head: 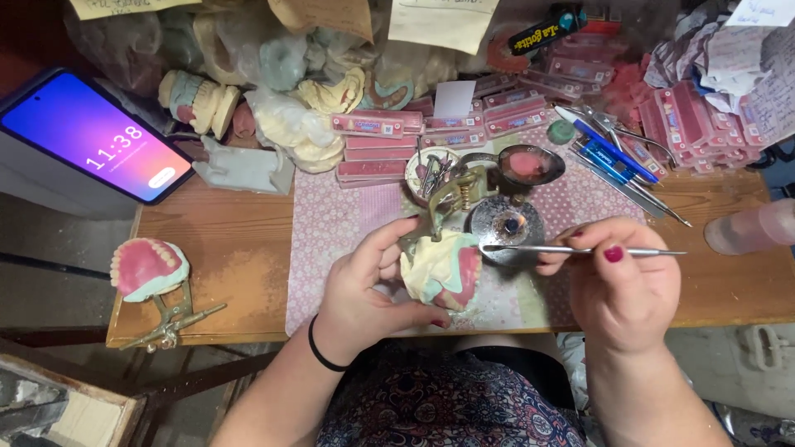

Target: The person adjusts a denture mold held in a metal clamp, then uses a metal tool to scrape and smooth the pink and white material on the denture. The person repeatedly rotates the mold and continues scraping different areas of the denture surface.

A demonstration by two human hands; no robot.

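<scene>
Wooden table spans the view w/ a pink patterned mat at centre; a phone w/ lit purple-blue screen leans at far left, long axis running upper-left to lower-right. Back of table is heaped w/ plaster casts in clear bags, paper notes hanging at top edge: pale rectangles, one tan. Flat pink rectangular packs w/ pale labels are stacked beside the bags, more pink packs piled at right, some on edge. A black-and-yellow oblong label lies tilted near top right. At left a 2nd pink denture on metal articulator sits alone, teeth facing up. Left hand wraps the denture model, thumb under, fingers curled over the back, held just above the mat at centre; cream plaster w/ pink wax side facing right toward the tool, its brass articulator frame rising up behind. Right hand pinches a thin metal wax tool betw. thumb & fingers; long axis lies horizontal, tip pointing left, touching the model's upper right edge, handle end sticking out right. Behind the tip: round burner w/ small flame, and a spoon-like dish w/ pink wax. Blue pens & steel instruments lie diagonal at right; a pinkish bottle at far right edge
</scene>
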